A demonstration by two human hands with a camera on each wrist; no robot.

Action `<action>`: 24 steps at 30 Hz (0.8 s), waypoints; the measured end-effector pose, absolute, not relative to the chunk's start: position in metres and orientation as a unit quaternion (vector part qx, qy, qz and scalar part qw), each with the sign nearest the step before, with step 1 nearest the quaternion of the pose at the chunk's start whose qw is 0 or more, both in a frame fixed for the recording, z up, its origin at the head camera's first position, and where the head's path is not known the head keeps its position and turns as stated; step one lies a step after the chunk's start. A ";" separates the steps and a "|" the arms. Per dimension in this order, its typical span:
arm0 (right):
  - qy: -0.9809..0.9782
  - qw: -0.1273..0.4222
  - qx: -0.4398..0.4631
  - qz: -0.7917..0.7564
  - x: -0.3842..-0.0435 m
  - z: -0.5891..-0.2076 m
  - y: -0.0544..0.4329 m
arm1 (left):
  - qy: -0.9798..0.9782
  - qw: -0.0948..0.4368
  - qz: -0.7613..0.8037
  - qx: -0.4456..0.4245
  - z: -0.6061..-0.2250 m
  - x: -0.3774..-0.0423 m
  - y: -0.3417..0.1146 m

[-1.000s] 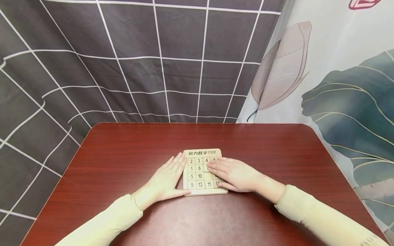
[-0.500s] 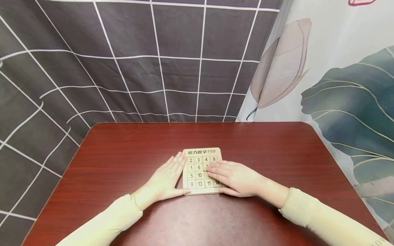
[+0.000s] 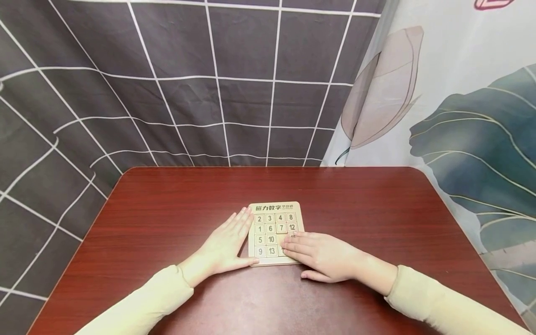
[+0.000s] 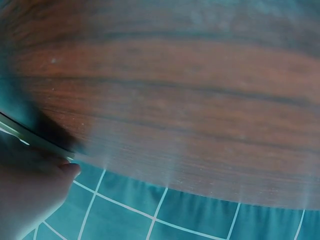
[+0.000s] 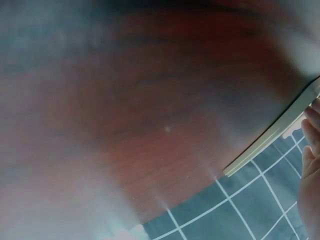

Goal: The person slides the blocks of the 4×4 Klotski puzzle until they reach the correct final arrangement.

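A wooden number sliding puzzle (image 3: 274,207) lies flat on the table, its numbered tiles set in rows and a bare slot in the third row. Along its left edge rest the straight fingers of my left hand (image 3: 222,244), with the thumb touching the lower left corner. My right hand (image 3: 331,256) lies over the lower right part, fingers extended, fingertips on the tiles beside the bare slot. It hides most of the lower right tiles. In the right wrist view the puzzle's edge (image 5: 272,135) shows beside the fingers (image 5: 312,130). The left wrist view catches part of the left hand (image 4: 35,187).
The puzzle sits on a dark red wood-grain table (image 3: 188,195). A dark grey curtain with white grid lines (image 3: 247,102) hangs behind and to the left. On the right hangs a white curtain (image 3: 452,60) with leaf prints.
My right hand has slid down toward the near edge of the puzzle, uncovering the 8, 7 and 12 tiles and covering the lower right ones. The left hand stays in place.
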State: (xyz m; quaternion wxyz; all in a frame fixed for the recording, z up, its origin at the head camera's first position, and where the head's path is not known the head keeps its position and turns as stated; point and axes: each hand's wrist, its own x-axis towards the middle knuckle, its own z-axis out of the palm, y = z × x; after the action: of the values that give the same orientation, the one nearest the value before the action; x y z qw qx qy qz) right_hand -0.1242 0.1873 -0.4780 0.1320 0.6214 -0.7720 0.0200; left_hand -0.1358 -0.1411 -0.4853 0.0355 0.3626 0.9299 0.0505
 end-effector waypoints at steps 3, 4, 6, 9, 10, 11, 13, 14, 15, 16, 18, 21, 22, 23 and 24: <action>-0.784 0.123 0.609 0.015 -0.128 -0.477 0.186 | 0.930 0.035 0.047 0.364 -0.486 -0.137 -0.141; -0.788 0.119 0.603 0.015 -0.130 -0.476 0.186 | 0.930 0.035 0.046 0.364 -0.486 -0.137 -0.141; -0.798 0.112 0.592 0.014 -0.134 -0.475 0.184 | 0.930 0.036 0.042 0.364 -0.487 -0.137 -0.141; -0.806 0.106 0.583 0.017 -0.138 -0.474 0.183 | 0.930 0.038 0.042 0.364 -0.487 -0.138 -0.141; -0.806 0.106 0.582 0.018 -0.139 -0.474 0.183 | 0.929 0.038 0.043 0.365 -0.487 -0.138 -0.140; -0.806 0.105 0.582 0.020 -0.140 -0.474 0.183 | 0.929 0.039 0.043 0.365 -0.487 -0.138 -0.140; -0.805 0.107 0.584 0.021 -0.140 -0.475 0.183 | 0.929 0.040 0.047 0.365 -0.486 -0.137 -0.140; -0.805 0.106 0.584 0.021 -0.140 -0.475 0.183 | 0.929 0.041 0.050 0.365 -0.486 -0.137 -0.140; -0.805 0.106 0.583 0.020 -0.139 -0.476 0.183 | 0.929 0.042 0.051 0.365 -0.486 -0.137 -0.140; -0.806 0.105 0.583 0.020 -0.139 -0.476 0.184 | 0.929 0.043 0.052 0.365 -0.486 -0.136 -0.140; -0.807 0.104 0.582 0.016 -0.138 -0.477 0.184 | 0.929 0.043 0.053 0.364 -0.486 -0.136 -0.140; -0.803 0.108 0.586 0.014 -0.137 -0.476 0.184 | 0.929 0.040 0.050 0.364 -0.486 -0.136 -0.140; -0.800 0.111 0.590 0.014 -0.136 -0.476 0.184 | 0.929 0.039 0.049 0.364 -0.487 -0.136 -0.140; -0.796 0.114 0.595 0.016 -0.135 -0.476 0.184 | 0.929 0.038 0.049 0.364 -0.487 -0.136 -0.140; -0.790 0.118 0.601 0.017 -0.134 -0.476 0.183 | 0.929 0.037 0.050 0.364 -0.487 -0.136 -0.141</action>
State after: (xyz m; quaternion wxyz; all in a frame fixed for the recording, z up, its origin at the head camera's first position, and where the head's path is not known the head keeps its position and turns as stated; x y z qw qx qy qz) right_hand -0.1337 0.1833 -0.4759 0.1178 0.6010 -0.7903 0.0174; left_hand -0.1356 -0.1405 -0.4869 0.0373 0.3645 0.9291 0.0499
